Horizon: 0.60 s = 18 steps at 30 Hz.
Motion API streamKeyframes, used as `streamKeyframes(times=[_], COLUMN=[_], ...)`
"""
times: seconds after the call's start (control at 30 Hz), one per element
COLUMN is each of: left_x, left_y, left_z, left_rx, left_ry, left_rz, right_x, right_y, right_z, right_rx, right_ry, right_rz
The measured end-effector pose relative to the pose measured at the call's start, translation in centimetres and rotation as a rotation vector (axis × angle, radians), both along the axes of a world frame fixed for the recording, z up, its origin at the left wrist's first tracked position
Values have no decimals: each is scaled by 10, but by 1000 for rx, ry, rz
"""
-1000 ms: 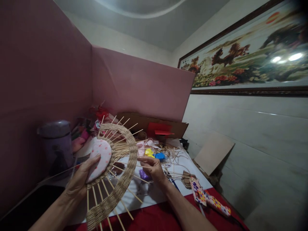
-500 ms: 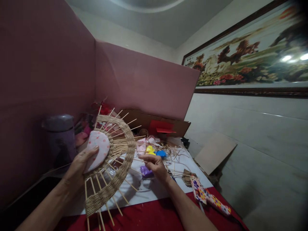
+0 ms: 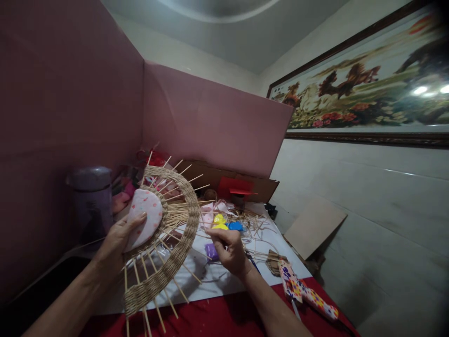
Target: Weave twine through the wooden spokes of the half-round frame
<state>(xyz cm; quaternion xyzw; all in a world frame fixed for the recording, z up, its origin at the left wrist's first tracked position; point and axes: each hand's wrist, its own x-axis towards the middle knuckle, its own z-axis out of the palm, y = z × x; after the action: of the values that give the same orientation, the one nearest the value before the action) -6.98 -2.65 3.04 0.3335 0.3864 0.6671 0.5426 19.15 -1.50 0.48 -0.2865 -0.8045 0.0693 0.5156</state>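
Head view: your left hand (image 3: 115, 241) grips the woven fan (image 3: 193, 213) by its dotted pad (image 3: 145, 213), toward eight o'clock. Your curled right hand (image 3: 229, 250) sits at the fan's three o'clock; whether it pinches a stick cannot be told. Hold the pad firmly; bend no sticks (image 3: 192, 275).

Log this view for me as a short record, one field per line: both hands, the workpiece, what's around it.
Left hand: grips the woven half-round piece, thumb on its dotted fabric
Right hand: fingers bent near the outer stick ends; contact unclear
Workpiece: woven band with thin sticks fanning past its outer edge
Beyond right hand: yellow bits, blue packet
Beside right hand: purple packet
Picture right: flower-patterned tool, partly over red cloth
Picture left: lidded purple container
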Motion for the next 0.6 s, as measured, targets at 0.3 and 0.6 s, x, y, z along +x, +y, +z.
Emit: streamKeyframes(times=[0.3, 0.6], left_x=[5, 10], left_y=[-6, -10], left_z=[12, 11], left_rx=[19, -2], left_ry=[-47, -53], left_rz=[71, 65], right_x=[-3, -8], right_y=[-13, -17], right_z=[15, 9], right_rx=[322, 355], right_ry=[-349, -362], right_rz=[-237, -207])
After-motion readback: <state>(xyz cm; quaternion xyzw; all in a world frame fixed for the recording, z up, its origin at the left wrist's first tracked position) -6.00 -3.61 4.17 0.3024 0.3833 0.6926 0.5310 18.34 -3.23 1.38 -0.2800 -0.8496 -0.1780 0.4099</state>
